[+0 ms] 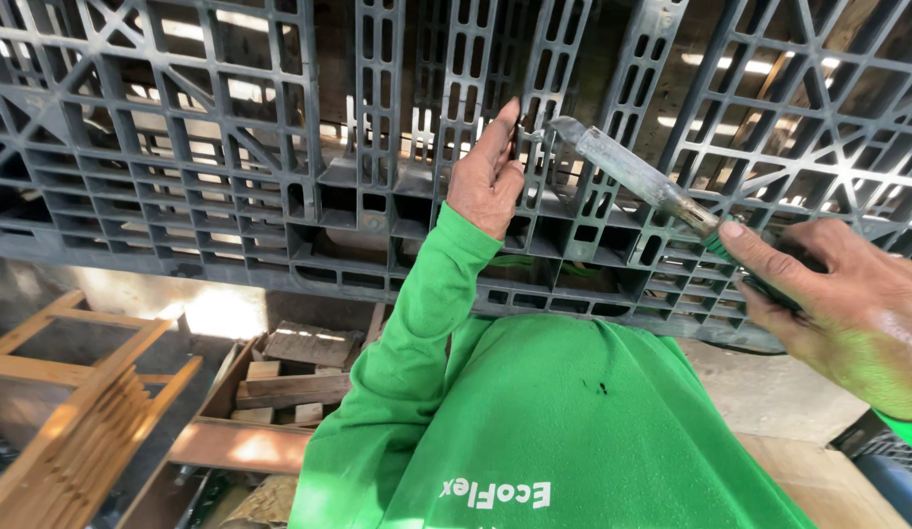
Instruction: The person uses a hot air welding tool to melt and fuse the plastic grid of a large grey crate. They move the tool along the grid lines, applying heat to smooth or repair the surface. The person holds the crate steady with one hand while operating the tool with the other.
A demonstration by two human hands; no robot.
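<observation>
A dark grey plastic pallet [230,167] with open ribs and slots fills the upper view. My left hand [487,181], in a green sleeve, reaches up to one of its vertical ribs. The fingertips are pinched together on a thin pale pin that looks like a nail [532,131]. My right hand [848,313] grips the green handle of a hammer [637,176] at the right. The worn metal shaft slants up to the left. The hammer head sits right beside the left fingertips, close to the pallet rib. My green shirt [573,431] covers the lower middle.
Wooden boards and scraps [289,377] lie in a box-like frame at the lower left. A slatted wooden frame [73,411] stands further left. A concrete floor [769,392] shows under the pallet at the right, and a dark grated object [892,456] sits at the lower right corner.
</observation>
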